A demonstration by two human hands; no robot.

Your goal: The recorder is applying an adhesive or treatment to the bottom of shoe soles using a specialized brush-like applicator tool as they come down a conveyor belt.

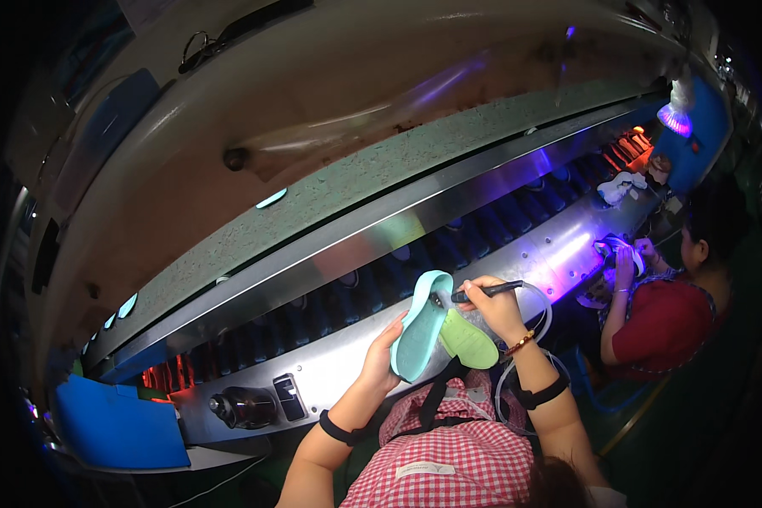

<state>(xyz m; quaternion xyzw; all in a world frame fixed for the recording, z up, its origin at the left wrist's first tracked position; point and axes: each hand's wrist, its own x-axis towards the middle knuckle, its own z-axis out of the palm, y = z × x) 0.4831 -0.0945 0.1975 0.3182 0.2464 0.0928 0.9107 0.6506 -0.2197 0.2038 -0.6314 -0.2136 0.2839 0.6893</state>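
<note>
The left hand [384,349] grips the near left rim of a turquoise shoe sole [419,328], which is tilted up in front of the apron [457,453], at the near edge of the metal bench [334,360]. The right hand [494,306] pinches a black pen-shaped tool [501,289] with a clear tube [548,315] at its right end, its left tip at the sole's far part, though contact is unclear. A green sole piece [472,340] sits just right of the turquoise one.
</note>
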